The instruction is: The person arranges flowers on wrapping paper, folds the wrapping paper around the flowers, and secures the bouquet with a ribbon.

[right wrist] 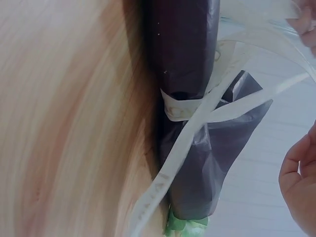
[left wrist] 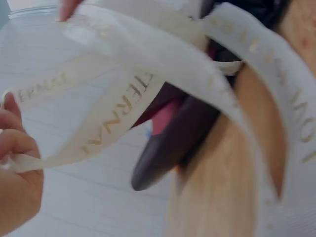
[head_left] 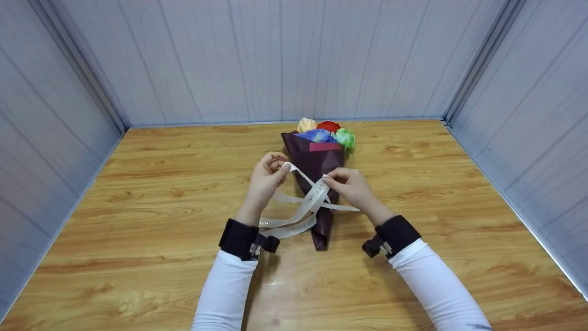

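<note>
A bouquet wrapped in dark maroon paper (head_left: 317, 161) lies on the table, its flowers (head_left: 326, 131) at the far end. White ribbon (head_left: 298, 214) printed with gold letters such as "ETERNAL" crosses over the wrap. In the right wrist view a band of this ribbon (right wrist: 180, 108) goes round the narrow part of the wrap. My left hand (head_left: 266, 179), left of the bouquet, pinches one length of ribbon between thumb and fingers. On the other side my right hand (head_left: 353, 186) pinches another length. Between the hands, the ribbon lengths cross above the paper, and loose tails trail toward my left wrist.
The wooden table (head_left: 161, 207) carries the bouquet near its middle. Pale panelled walls (head_left: 275, 59) enclose it at the back and both sides. Black straps with small cameras (head_left: 241, 239) sit on both wrists, close to the ribbon tails on the left.
</note>
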Demonstrator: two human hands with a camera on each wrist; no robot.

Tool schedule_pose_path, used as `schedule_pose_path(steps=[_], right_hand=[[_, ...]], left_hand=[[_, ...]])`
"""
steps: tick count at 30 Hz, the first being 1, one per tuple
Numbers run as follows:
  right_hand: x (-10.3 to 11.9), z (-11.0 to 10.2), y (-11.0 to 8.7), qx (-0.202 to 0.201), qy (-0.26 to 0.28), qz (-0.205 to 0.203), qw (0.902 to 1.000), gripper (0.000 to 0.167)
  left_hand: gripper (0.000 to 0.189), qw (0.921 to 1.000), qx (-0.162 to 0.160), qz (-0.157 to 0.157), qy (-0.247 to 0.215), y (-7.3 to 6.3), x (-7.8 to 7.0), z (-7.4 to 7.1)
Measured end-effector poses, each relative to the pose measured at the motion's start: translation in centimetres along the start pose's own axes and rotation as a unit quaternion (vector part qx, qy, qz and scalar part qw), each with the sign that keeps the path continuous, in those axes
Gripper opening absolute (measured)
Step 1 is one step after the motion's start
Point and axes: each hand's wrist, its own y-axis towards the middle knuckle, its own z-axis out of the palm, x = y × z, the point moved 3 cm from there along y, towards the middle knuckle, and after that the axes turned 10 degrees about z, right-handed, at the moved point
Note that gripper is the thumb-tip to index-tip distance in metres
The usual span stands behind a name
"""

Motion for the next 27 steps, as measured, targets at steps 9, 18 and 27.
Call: schedule_pose_path(steps=[9, 18, 27], right_hand=[[-0.1, 0.1, -0.1, -0.002, 0.001, 0.004, 1.0000, 0.013], [-0.2, 0.1, 0.0, -0.002, -0.005, 0.012, 0.9999, 0.014], [-0.5, 0.0, 0.1, -0.007, -0.004, 0.020, 0.9998, 0.014]], left_hand=[[0.015, 0.9987, 0.024, 0.000, -0.045, -0.9, -3.2, -0.3], [0.034, 0.9903, 0.094, 0.012, -0.102, -2.0, -5.8, 0.2], [0.017, 0.9792, 0.084, 0.180, -0.040, -3.4, -9.2, 1.0]])
